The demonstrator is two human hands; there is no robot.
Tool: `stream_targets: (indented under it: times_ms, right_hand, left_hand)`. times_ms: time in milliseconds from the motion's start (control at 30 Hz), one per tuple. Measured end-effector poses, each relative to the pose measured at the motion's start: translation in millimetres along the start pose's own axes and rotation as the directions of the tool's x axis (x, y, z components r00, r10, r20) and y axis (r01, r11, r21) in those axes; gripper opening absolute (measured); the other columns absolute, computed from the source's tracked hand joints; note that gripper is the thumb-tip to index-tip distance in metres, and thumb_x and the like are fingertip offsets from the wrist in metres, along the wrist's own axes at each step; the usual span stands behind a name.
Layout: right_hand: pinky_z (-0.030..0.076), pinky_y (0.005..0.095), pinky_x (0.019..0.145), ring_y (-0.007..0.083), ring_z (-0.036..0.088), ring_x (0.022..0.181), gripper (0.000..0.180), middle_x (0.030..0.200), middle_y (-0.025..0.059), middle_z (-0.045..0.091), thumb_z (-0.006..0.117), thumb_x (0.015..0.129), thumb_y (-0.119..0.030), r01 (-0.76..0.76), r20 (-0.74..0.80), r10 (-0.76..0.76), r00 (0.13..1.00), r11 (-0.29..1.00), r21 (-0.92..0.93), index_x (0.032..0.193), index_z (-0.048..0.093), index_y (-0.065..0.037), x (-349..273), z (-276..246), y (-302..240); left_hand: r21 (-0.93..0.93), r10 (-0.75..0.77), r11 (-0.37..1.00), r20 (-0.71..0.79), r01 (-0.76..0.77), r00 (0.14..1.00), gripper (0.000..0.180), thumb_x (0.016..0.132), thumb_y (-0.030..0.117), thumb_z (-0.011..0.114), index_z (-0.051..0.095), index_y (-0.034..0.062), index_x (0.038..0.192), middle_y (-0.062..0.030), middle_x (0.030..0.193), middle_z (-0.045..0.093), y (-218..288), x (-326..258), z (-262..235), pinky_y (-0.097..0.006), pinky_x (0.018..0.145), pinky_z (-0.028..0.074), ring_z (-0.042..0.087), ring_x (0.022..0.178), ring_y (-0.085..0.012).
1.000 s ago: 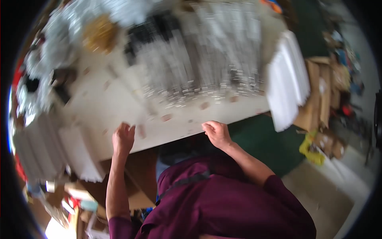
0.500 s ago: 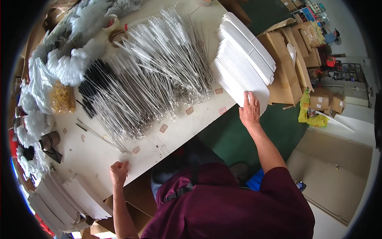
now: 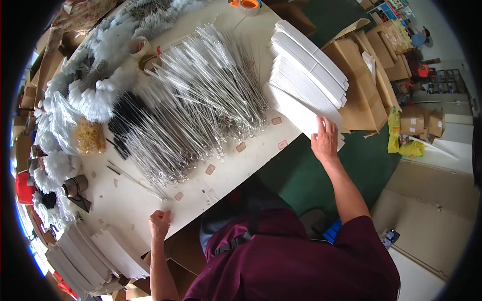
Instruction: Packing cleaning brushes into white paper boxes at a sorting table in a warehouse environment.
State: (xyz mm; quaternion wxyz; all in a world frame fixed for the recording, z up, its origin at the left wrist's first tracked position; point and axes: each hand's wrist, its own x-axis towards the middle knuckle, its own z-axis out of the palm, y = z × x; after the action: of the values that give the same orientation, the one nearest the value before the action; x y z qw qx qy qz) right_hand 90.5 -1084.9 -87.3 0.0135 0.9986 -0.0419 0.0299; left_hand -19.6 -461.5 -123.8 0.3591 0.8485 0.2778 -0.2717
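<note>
At the right end of the table, my right hand (image 3: 325, 139) grips the near edge of a flat white folded carton (image 3: 293, 111), its fingers closed over the rim. This carton lies askew across a stack of similar white cartons (image 3: 316, 65). My left hand (image 3: 160, 220) is curled closed at the table's front edge, with nothing seen sticking out of it. Beyond it lie a few loose wire brushes (image 3: 138, 181). A wide heap of wire-handled straw brushes (image 3: 201, 95), white and grey bristles up and looped ends toward me, covers the middle; some bristles are black (image 3: 128, 111).
Bundles of white brushes (image 3: 95, 95) and a bag of yellow rubber bands (image 3: 90, 137) lie at the left. More white cartons (image 3: 85, 256) stand at the lower left. An orange tape dispenser (image 3: 246, 5) sits at the far edge. Open cardboard boxes (image 3: 356, 85) stand right of the table.
My right hand has drawn the top white carton toward me and to the right, turning it out of line with the stack. The left hand stays closed at the table edge.
</note>
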Motion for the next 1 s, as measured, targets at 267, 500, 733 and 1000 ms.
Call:
stream_targets:
  times_ms: [267,500,733,1000]
  right_hand:
    - [0.035,0.0495,0.113,0.0386,0.043,0.130,0.067,0.137,0.0180,0.045,0.071,0.080,-0.005,-0.088,-0.076,0.092,0.993,0.995,0.051,0.141,0.045,-0.002,3.8,-10.3,15.0]
    - [0.046,0.0470,0.105,0.0414,0.052,0.123,0.069,0.131,0.0232,0.050,0.073,0.077,-0.003,0.150,-0.139,-0.093,0.986,0.860,0.488,0.140,0.045,-0.001,19.2,-65.3,-80.3]
    - [0.048,0.0431,0.105,0.0375,0.056,0.122,0.067,0.134,0.0186,0.050,0.076,0.075,-0.008,0.457,-0.001,-0.664,0.748,0.514,0.726,0.137,0.051,0.001,-2.0,-83.6,-207.5]
    - [0.053,0.0435,0.093,0.0355,0.065,0.108,0.059,0.118,0.0209,0.066,0.081,0.079,-0.016,0.338,0.119,-0.700,0.705,0.478,0.811,0.129,0.055,0.000,6.7,-79.7,-223.8]
  left_hand:
    - [0.029,0.130,0.991,-0.022,-0.129,0.991,0.024,0.085,0.020,0.071,0.068,-0.0043,0.086,-0.0159,0.070,0.069,-12.4,-6.4,-1.7,-0.036,0.061,0.054,0.068,0.062,-0.0235]
    - [0.309,0.635,0.753,-0.111,-0.581,0.764,0.020,0.084,0.010,0.075,0.066,0.0028,0.101,-0.0171,0.099,0.069,136.6,-68.3,-11.0,-0.046,0.078,0.056,0.069,0.090,-0.0377]
    - [0.434,0.867,0.341,0.198,-0.834,0.458,0.082,0.073,0.020,0.083,0.046,-0.0059,0.141,-0.0231,0.144,0.049,246.5,-71.3,31.0,-0.053,0.118,0.029,0.045,0.136,-0.0384]
    - [0.398,0.817,0.445,0.186,-0.802,0.546,0.072,0.068,0.020,0.085,0.054,-0.0046,0.128,-0.0166,0.114,0.059,192.4,-55.3,21.7,-0.045,0.095,0.047,0.059,0.104,-0.0357]
